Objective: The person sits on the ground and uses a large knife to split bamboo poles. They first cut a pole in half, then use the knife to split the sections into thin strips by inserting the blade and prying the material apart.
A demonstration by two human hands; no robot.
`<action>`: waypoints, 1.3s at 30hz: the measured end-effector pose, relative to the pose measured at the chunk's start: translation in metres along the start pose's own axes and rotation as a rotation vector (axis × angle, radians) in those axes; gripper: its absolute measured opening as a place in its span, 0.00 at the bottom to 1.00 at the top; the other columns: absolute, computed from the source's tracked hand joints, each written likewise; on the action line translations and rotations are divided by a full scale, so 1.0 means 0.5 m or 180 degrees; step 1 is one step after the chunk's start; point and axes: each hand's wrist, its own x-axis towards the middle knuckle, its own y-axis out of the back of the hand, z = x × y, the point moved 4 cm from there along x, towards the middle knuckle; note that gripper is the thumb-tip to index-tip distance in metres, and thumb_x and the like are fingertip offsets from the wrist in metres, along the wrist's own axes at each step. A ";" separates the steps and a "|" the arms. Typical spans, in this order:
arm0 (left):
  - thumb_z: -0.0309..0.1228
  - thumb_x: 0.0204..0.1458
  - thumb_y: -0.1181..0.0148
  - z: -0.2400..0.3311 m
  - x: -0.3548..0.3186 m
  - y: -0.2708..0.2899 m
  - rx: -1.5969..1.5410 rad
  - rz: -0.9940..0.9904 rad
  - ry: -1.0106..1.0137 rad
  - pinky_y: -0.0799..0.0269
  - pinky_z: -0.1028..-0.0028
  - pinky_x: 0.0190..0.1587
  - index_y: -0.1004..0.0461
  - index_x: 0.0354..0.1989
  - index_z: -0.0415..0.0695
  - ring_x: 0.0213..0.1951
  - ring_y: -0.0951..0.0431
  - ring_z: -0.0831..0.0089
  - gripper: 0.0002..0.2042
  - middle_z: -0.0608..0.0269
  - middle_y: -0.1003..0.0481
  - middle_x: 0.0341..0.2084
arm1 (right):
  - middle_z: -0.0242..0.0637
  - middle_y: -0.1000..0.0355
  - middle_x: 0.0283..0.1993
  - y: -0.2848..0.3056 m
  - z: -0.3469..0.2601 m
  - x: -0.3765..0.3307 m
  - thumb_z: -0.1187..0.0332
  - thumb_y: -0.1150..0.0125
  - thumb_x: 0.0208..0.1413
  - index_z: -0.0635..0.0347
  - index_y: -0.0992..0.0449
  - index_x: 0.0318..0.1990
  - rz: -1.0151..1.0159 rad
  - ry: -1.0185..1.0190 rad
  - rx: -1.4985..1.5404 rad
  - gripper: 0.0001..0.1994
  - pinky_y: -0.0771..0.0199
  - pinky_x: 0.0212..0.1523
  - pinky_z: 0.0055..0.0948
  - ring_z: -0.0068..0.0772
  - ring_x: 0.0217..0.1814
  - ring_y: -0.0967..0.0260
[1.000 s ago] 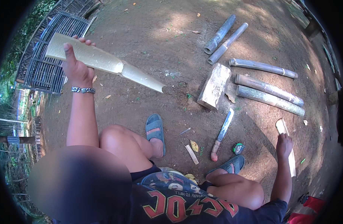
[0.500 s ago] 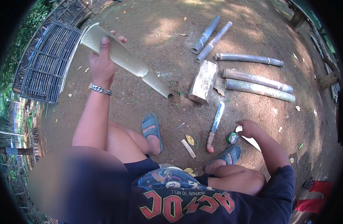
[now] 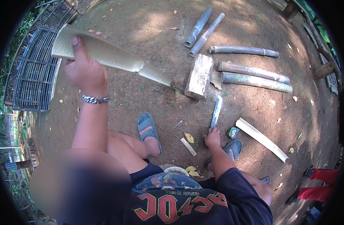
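Out to the left, my left hand (image 3: pixel 87 73) grips the wide end of a split bamboo half (image 3: pixel 115 56), thumb on the pale hollow inside and fingers round the far edge. Its narrower end slants down toward the ground near a squared wood block (image 3: pixel 199 77). My right hand (image 3: pixel 213 138) is closed round the handle of a machete (image 3: pixel 216 111), which lies on the dirt with its blade pointing away from me; the fingers hide the handle. Just right of that hand sits a green and black tape measure (image 3: pixel 232 132). Beyond it rests a narrower split bamboo piece (image 3: pixel 262 140).
Several bamboo poles (image 3: pixel 254 50) lie on the ground at the far right. A small flat bamboo strip (image 3: pixel 188 146) and dry leaves are between my sandalled feet. A bamboo slat structure (image 3: pixel 35 71) stands at left. Another person's red-clothed legs (image 3: pixel 322 183) show at lower right.
My right hand has let go of the narrower split bamboo piece on the ground and moved left onto the machete handle. My left hand has shifted left and outward with the bamboo half.
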 end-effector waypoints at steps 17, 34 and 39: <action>0.24 0.64 0.49 -0.023 -0.031 -0.059 0.0099 -0.0368 -0.0776 0.19 0.57 0.48 0.44 0.61 0.41 0.48 0.21 0.58 0.19 0.44 0.27 0.51 | 0.59 0.28 0.53 -0.032 0.024 0.023 0.65 0.40 0.54 0.65 0.41 0.58 -0.0001 -0.0907 0.0715 0.27 0.29 0.57 0.48 0.60 0.58 0.29; 0.27 0.58 0.36 0.114 0.000 -0.023 0.0748 -0.0984 0.0014 0.29 0.79 0.41 0.17 0.39 0.38 0.40 0.24 0.80 0.06 0.64 0.22 0.39 | 0.30 0.36 0.27 0.343 -0.128 -0.196 0.59 0.42 0.64 0.52 0.33 0.52 -0.1478 0.0265 0.5418 0.14 0.34 0.23 0.28 0.24 0.22 0.39; 0.26 0.55 0.35 0.143 -0.020 -0.030 0.0476 -0.1387 0.0841 0.29 0.80 0.40 0.21 0.41 0.39 0.34 0.25 0.81 0.07 0.67 0.23 0.35 | 0.32 0.36 0.28 0.428 -0.223 -0.332 0.62 0.44 0.65 0.54 0.35 0.54 -0.1965 0.1409 0.5555 0.15 0.33 0.25 0.30 0.25 0.23 0.38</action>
